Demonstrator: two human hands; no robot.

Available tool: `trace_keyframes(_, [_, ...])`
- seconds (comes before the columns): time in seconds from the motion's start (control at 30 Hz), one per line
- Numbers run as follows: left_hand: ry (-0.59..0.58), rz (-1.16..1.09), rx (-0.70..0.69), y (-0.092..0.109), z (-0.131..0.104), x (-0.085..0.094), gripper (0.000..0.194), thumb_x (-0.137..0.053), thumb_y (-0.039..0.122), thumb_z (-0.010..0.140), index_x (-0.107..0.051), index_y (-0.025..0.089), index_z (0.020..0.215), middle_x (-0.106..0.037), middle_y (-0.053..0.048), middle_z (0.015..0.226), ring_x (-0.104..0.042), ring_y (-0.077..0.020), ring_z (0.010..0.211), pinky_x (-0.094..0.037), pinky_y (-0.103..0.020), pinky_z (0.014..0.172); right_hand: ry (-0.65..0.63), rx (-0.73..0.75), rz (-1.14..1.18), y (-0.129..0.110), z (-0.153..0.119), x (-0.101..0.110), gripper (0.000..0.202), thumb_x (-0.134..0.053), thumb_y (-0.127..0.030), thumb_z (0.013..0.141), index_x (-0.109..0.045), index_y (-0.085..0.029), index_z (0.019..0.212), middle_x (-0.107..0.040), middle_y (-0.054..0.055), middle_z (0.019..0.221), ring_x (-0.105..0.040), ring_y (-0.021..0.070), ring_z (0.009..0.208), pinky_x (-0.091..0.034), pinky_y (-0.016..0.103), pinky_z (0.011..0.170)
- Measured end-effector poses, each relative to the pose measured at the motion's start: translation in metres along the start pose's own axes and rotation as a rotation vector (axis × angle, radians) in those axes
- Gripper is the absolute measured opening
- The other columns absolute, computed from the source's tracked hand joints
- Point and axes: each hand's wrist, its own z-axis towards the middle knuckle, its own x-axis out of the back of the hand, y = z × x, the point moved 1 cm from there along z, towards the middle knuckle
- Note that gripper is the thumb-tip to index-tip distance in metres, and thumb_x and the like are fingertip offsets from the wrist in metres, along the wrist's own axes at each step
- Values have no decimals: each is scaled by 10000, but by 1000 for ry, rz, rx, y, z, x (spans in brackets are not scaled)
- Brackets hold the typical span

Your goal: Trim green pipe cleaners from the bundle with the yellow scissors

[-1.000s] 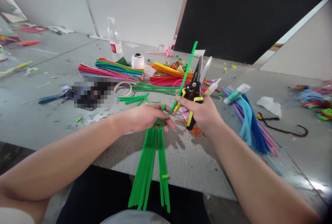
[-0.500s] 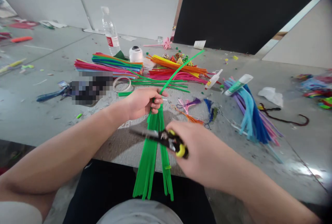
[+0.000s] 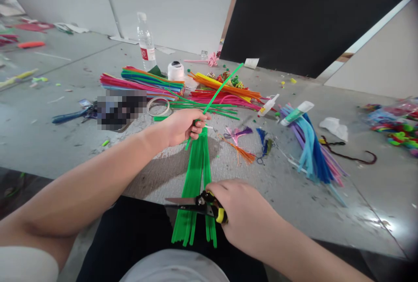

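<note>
My left hand [image 3: 183, 127] is closed around one green pipe cleaner [image 3: 224, 85], which slants up and away to the right, with a short end showing below the fingers. A bundle of green pipe cleaners [image 3: 195, 160] lies beneath that hand. It fans out toward me over the table's near edge. Scissors [image 3: 201, 201] with black and yellow handles are in my right hand [image 3: 244, 208]. Their blades point left above the lower part of the bundle, slightly apart. My right fingers are partly hidden behind the handles and the back of the hand.
Beyond my hands lie a roll of tape [image 3: 158, 106], multicoloured pipe cleaners [image 3: 140, 87], a plastic bottle [image 3: 146, 49] and a white spool [image 3: 175, 72]. Tassels [image 3: 243, 151], a glue bottle [image 3: 268, 105] and blue and purple pipe cleaners [image 3: 313, 147] are to the right.
My right hand has moved down toward me with the scissors, whose blades now show slightly apart. The held pipe cleaner's upper end has shifted left and looks straighter. The view has shifted a little.
</note>
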Motion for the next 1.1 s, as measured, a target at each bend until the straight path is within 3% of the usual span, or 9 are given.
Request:
trace_keyframes(0.2, [-14,5,-10,0,0,1,65,-587,106,891,-629,141,854,-379,49,625,-312,-61,478,-235,-195,422,23,14,39,3,-5,2,283,-602,-77,758,-676,-196,1003,-758,91,1023,-690,270,933,-450,365,793])
trace_keyframes(0.4, [-39,31,-13,-2,5,6,68,-578,112,899,-612,145,850,-379,55,636,-321,-57,476,-251,-188,417,72,34,48,0,-10,-3,502,-607,-82,735,-698,-191,1216,-734,114,1178,-657,312,1099,-480,448,951])
trace_keyframes(0.57, [-51,49,-30,-2,5,8,82,-564,117,919,-603,143,852,-385,57,645,-336,-55,476,-269,-184,417,63,75,-91,-3,-8,-10,557,-565,-54,708,-702,-167,1236,-740,122,1137,-659,322,1064,-499,460,935])
trace_keyframes(0.8, [-30,59,-28,0,4,6,112,-551,110,927,-611,138,836,-380,53,628,-328,-57,473,-258,-186,414,100,115,-98,0,-8,-13,508,-558,-63,686,-718,-179,1153,-761,114,1078,-686,322,999,-541,469,877])
trace_keyframes(0.93, [-22,39,-2,1,4,5,129,-548,115,941,-599,141,826,-382,53,620,-327,-55,464,-243,-190,413,276,51,-69,25,-35,-11,520,-539,-45,669,-722,-218,1124,-783,106,1107,-725,315,1007,-572,461,859])
trace_keyframes(1.03, [-18,3,16,1,3,3,130,-533,130,967,-598,141,855,-390,53,618,-333,-56,462,-234,-196,420,481,-65,-102,68,-69,-9,544,-532,-66,712,-698,-265,1191,-799,97,1119,-765,314,974,-591,470,839])
trace_keyframes(1.1, [-11,-19,-11,1,3,2,122,-528,126,971,-603,139,875,-394,53,614,-335,-58,464,-236,-200,429,611,-228,-138,104,-89,-6,476,-569,-139,759,-682,-294,1195,-801,123,1086,-773,356,928,-586,498,769])
